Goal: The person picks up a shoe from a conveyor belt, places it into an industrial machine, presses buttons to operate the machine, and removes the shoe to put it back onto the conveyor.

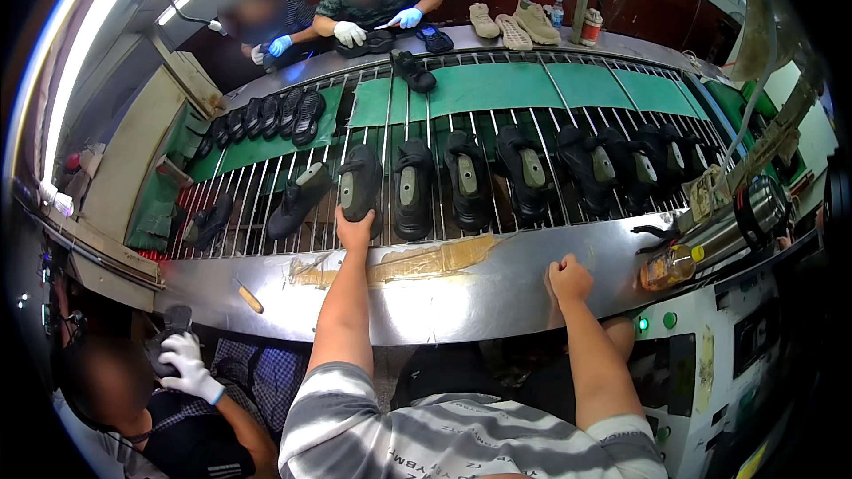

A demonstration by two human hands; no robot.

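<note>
While the left hand [355, 228] grips a shoe [359, 176], the right hand [571, 280] is fisted near a bottle [682, 260] of amber liquid [658, 274].

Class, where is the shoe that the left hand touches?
Left of centre in the head view, the black shoe sits on the metal rack, between two other black shoes.
</note>
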